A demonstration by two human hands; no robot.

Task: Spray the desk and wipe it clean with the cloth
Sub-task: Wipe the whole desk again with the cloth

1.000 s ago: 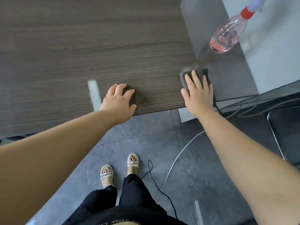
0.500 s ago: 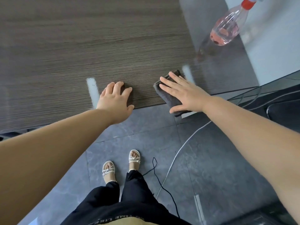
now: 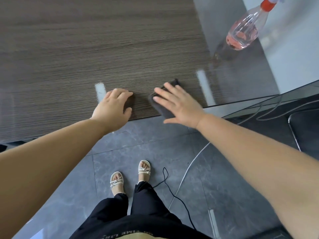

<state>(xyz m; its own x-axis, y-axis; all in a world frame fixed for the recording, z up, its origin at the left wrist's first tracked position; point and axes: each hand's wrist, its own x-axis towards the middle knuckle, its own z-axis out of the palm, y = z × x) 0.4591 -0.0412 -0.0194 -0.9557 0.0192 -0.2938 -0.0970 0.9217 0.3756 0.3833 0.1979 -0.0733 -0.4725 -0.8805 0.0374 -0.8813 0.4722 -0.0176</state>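
Cloth (image 3: 163, 110), dark grey and folded, lies on the near edge of the bench (image 3: 103, 49), with one corner pointing away from the person and its near part hanging slightly past the edge. The right hand (image 3: 181, 107) lies flat on top of it, fingers straight and spread wide, palm down, pressing the cloth to the wood; the thumb sticks out over the floor beyond the bench's edge. The left hand (image 3: 112, 107) rests palm down on the bench just beside the cloth, a narrow strip of bare wood between them. Its fingers are relaxed and slightly bent, and it holds nothing.

The bench top is dark wood grain with a gloss, and two pale streaks of reflected light show on it, one by the left hand's fingertips and one to the right of the cloth. To the right the surface turns to a smooth grey panel, and there the spray bottle (image 3: 245, 31) stands well apart from both hands. It is clear plastic with pink liquid in the lower part and a red collar at the neck; its head is cut off by the top of the view.

Below the bench edge is a grey tiled floor (image 3: 138, 144). The person's feet in white strappy sandals (image 3: 117, 181) and black trousers (image 3: 138, 213) show there. A thin black cable (image 3: 172, 192) and a white cable (image 3: 186, 169) trail across the tiles to the right of the feet.
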